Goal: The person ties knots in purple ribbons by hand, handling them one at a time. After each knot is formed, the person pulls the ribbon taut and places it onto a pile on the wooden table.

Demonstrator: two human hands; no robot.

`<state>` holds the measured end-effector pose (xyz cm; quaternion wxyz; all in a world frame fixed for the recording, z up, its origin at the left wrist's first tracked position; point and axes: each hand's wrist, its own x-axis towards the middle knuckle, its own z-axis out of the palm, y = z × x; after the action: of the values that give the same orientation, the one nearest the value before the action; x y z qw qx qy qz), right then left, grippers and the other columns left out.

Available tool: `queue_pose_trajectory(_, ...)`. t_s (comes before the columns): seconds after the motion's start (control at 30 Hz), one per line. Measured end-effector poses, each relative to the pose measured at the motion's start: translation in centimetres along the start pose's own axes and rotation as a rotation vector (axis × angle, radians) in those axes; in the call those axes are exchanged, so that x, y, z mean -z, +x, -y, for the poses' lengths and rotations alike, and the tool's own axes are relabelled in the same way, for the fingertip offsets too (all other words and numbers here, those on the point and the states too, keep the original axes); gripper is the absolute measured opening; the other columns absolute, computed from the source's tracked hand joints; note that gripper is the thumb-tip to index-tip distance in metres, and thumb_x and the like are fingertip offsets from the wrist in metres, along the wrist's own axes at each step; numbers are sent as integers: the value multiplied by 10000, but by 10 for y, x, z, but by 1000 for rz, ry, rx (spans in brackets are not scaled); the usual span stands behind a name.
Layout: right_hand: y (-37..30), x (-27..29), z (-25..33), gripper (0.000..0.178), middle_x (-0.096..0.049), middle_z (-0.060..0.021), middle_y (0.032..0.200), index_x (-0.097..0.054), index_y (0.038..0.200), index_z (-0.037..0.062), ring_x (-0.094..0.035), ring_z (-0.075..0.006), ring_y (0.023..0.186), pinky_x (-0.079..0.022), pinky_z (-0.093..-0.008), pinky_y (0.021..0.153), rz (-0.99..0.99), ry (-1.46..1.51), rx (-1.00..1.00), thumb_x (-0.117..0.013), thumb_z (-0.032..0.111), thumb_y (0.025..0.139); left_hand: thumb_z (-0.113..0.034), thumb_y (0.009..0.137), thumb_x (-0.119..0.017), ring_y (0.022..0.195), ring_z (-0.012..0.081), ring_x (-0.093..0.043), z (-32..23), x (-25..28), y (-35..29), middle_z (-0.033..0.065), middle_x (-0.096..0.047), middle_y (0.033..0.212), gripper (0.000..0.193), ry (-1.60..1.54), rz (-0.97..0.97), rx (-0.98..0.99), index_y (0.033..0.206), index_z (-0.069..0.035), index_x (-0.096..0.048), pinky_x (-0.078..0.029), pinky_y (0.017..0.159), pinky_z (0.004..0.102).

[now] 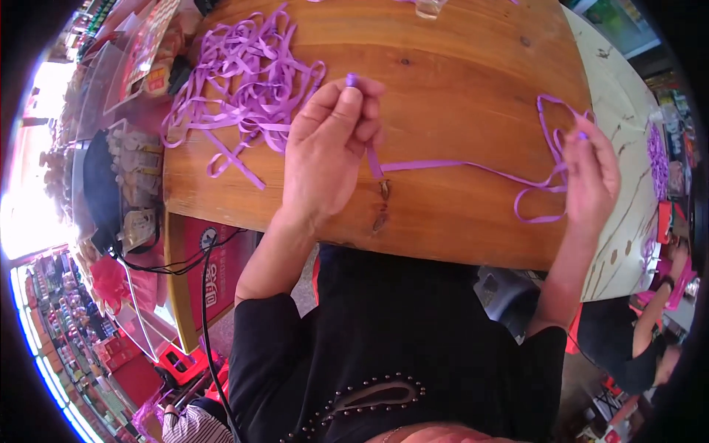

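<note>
On my remote view, the left hand pinches a purple tip between thumb and fingers, and the right hand pinches purple strap at its fingertips. The strap runs across the table between both hands; a strap pile lies beyond and left of the left hand.

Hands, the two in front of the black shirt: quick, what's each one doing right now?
Left hand: closed, pinching purple ribbon between thumb and fingers.
Right hand: closed, pinching purple ribbon at its fingertips.
</note>
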<state>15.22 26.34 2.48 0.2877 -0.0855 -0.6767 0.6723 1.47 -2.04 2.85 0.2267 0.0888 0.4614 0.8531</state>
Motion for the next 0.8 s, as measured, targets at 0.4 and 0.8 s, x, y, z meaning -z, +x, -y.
queue_pose_trajectory(0.4,9,-93,21,232,-641,-87,893,-627,998,-20,-608,-102,759,-473,-192,672,449,-190,402,-675,-57,774,-53,918,-525,706,157,-480,20,-19,-10,55,-582,773,105,633,306,-416,879,5,-604,-402,643,261)
queue_pose_trajectory(0.8,8,-97,8,144,-625,-109,820,-629,891,-23,-557,-181,716,-436,-265,610,476,-96,397,-683,-22,757,-16,849,-588,601,212,-428,27,-21,1,86,-510,682,50,749,478,-605,868,30,-587,-365,520,314)
